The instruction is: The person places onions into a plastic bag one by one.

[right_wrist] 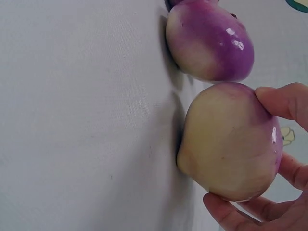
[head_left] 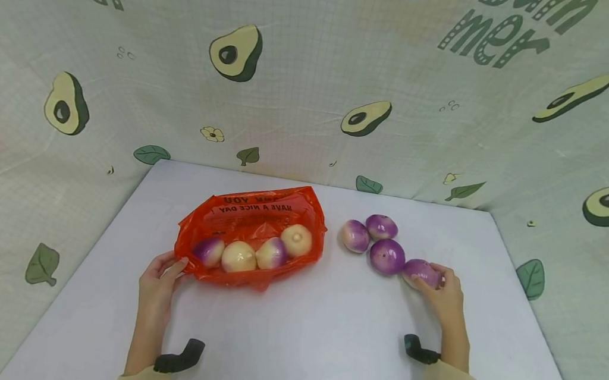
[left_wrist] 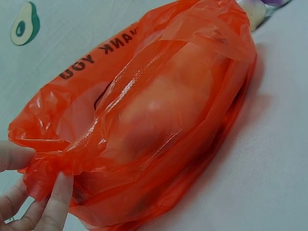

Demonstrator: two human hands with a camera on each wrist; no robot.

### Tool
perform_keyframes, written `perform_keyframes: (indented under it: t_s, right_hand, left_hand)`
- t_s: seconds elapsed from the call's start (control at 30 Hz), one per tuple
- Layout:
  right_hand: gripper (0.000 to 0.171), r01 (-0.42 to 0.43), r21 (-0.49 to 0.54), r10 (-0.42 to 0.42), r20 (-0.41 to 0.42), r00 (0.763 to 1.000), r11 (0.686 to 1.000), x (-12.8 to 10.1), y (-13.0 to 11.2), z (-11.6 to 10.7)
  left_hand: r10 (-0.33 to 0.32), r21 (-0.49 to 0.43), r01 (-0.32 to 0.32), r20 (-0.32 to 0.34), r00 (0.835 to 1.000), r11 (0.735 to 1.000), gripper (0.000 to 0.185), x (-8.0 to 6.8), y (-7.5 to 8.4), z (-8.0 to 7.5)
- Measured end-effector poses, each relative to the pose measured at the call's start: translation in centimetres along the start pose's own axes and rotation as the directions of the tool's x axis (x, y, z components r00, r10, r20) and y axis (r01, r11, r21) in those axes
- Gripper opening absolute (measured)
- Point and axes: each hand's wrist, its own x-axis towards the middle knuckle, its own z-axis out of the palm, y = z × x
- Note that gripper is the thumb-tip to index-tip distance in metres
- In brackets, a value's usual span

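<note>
A red plastic bag [head_left: 257, 279] lies on the table with its mouth spread wide, and several purple-and-white turnips [head_left: 239, 257] sit inside it. My left hand [head_left: 160, 274] pinches the bag's rim at its left end, thumb on one side and fingers on the other in the left wrist view. On the right, my right hand [head_left: 443, 293] grips a turnip [right_wrist: 231, 144] between thumb and fingertips. Its pale, pointed end faces the table in the right wrist view. Close beside it is another turnip [right_wrist: 211, 41], more purple on top.
Three loose turnips [head_left: 387, 257] are grouped on the white table [head_left: 292, 344], right of the bag and left of my right hand. Behind the table hangs a pale cloth [head_left: 301, 94] printed with avocados. Black wrist mounts [head_left: 181, 357] stick out from both wrists.
</note>
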Motion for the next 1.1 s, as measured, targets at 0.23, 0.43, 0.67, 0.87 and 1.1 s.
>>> perform_keyframes:
  t_s: [0.23,0.43,0.67,0.87,1.1]
  right_hand:
    - [0.075,0.015,-0.002,-0.015,0.019,1.0,1.0,-0.7,-0.1,0.0]
    - [0.073,0.018,0.01,-0.018,0.014,1.0,1.0,-1.5,0.0,0.2]
    - [0.073,0.008,0.014,-0.008,0.024,1.0,1.0,-2.5,-0.2,0.3]
    - [0.073,0.006,0.001,-0.006,0.03,1.0,1.0,-3.0,-0.3,0.7]
    - [0.072,0.023,0.007,-0.023,0.033,0.999,1.0,-3.7,-1.0,1.1]
  left_hand:
    - [0.004,0.005,-0.004,0.002,1.0,1.0,0.042,0.0,-0.1,-0.1]
    - [0.01,-0.001,-0.01,0.0,1.0,1.0,0.04,0.1,-0.2,-0.1]
    - [0.01,-0.02,-0.01,0.007,1.0,1.0,0.041,0.2,-0.3,-0.2]
    - [0.071,-0.053,-0.07,0.013,0.997,0.996,0.04,0.2,-0.8,-0.3]
    - [0.058,-0.042,-0.057,0.025,0.998,0.997,0.043,0.6,-1.1,-0.4]
